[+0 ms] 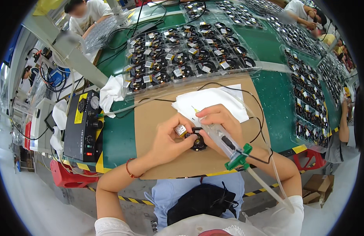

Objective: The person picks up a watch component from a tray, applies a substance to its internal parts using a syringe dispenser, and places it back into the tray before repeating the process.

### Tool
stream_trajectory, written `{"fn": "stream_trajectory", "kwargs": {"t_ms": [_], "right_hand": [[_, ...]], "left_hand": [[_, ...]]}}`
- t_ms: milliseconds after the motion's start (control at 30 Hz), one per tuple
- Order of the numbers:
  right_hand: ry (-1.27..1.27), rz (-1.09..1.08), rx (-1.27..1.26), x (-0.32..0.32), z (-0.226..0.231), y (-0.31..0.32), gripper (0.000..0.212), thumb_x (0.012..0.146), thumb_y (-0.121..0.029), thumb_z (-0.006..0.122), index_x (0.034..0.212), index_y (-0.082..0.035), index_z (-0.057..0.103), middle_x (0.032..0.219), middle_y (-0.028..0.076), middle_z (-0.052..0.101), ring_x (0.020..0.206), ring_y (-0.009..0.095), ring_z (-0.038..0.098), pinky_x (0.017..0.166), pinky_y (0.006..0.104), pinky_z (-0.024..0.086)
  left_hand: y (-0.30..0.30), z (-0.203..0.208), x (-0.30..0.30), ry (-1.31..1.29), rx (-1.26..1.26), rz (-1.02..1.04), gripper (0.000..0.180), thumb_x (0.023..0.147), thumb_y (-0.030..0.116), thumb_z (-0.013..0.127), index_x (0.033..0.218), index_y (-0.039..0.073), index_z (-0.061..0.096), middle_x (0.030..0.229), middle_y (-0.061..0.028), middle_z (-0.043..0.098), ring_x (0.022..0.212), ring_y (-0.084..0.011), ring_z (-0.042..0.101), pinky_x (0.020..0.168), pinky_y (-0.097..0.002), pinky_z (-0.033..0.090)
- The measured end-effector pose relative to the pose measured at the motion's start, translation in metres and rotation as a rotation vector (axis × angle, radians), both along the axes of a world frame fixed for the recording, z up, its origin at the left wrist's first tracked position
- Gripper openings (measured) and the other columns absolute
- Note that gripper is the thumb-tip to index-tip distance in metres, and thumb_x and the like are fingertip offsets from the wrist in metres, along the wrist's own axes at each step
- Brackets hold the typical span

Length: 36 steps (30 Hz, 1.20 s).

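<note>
My left hand (169, 137) is closed on a small round black electronic part (198, 143), pinching it above the brown board. A small silver battery pack (181, 130) with a printed label shows between its fingers, beside the part. My right hand (227, 125) is wrapped round a clear dispensing syringe (216, 135), tilted with its thin yellow needle (195, 109) pointing away from me, toward the far left. A green cap (239, 158) and an air hose (264, 185) are at the syringe's rear. Right-hand fingertips come close to the black part; whether they touch it I cannot tell.
Under my hands lies a brown board (150, 122) with a white cloth (213, 101). Beyond it, a clear tray (252, 70) holds several similar parts. A black dispenser box (78, 131) stands left. Cables and hoses cross the bench. Other people work farther off.
</note>
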State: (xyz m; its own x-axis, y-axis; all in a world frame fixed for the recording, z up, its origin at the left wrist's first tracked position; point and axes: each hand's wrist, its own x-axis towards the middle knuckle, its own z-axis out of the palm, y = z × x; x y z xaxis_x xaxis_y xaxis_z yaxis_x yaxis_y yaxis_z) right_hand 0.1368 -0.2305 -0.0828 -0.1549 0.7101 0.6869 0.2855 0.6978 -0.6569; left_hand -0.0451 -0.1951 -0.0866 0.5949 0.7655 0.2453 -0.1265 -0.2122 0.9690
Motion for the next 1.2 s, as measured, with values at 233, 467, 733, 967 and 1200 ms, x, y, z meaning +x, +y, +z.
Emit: {"fn": "stream_trajectory", "kwargs": {"t_ms": [233,467,733,967,1200], "right_hand": [[0.027,-0.072,0.062,0.000,0.002,0.001,0.038,0.062,0.007,0.065,0.095,-0.008,0.054,0.096,0.011,0.058,0.084,0.023,0.059,0.067,0.0280,0.050],[-0.031,-0.079,0.101,0.005,-0.005,0.005,0.036,0.065,0.006,0.065,0.095,-0.008,0.052,0.099,0.013,0.057,0.083,0.023,0.059,0.067,0.0288,0.049],[-0.003,0.030,-0.005,0.010,-0.012,0.001,0.034,0.068,0.003,0.061,0.100,-0.007,0.056,0.107,0.012,0.050,0.089,0.023,0.057,0.074,0.0270,0.048],[0.005,0.038,-0.022,0.008,-0.008,-0.001,0.029,0.073,-0.001,0.058,0.100,-0.007,0.055,0.105,0.012,0.050,0.094,0.025,0.056,0.079,0.0290,0.048],[-0.018,0.047,-0.031,0.013,-0.008,-0.004,0.027,0.075,-0.002,0.056,0.101,-0.006,0.054,0.106,0.013,0.049,0.094,0.026,0.055,0.080,0.0299,0.047]], "left_hand": [[0.008,0.006,0.000,0.054,0.187,-0.018,0.017,0.071,-0.006,0.061,0.083,0.003,0.052,0.093,-0.0077,0.055,0.085,-0.0118,0.054,0.069,-0.0240,0.045],[0.027,0.028,-0.007,0.337,0.674,-0.184,0.024,0.067,-0.002,0.064,0.089,0.005,0.059,0.093,-0.0083,0.054,0.082,-0.0217,0.055,0.067,-0.0300,0.047],[0.034,0.051,0.001,0.560,1.114,-0.305,0.020,0.066,0.004,0.062,0.086,0.006,0.058,0.087,-0.0064,0.052,0.078,-0.0228,0.055,0.064,-0.0330,0.047],[0.039,0.062,0.004,0.593,0.790,-0.451,0.016,0.067,0.005,0.067,0.080,0.006,0.058,0.085,-0.0061,0.050,0.075,-0.0225,0.056,0.063,-0.0325,0.047],[0.025,0.048,0.004,0.396,0.656,-0.344,0.021,0.066,0.007,0.072,0.081,0.004,0.058,0.100,-0.0111,0.051,0.083,-0.0243,0.056,0.071,-0.0317,0.049]]}}
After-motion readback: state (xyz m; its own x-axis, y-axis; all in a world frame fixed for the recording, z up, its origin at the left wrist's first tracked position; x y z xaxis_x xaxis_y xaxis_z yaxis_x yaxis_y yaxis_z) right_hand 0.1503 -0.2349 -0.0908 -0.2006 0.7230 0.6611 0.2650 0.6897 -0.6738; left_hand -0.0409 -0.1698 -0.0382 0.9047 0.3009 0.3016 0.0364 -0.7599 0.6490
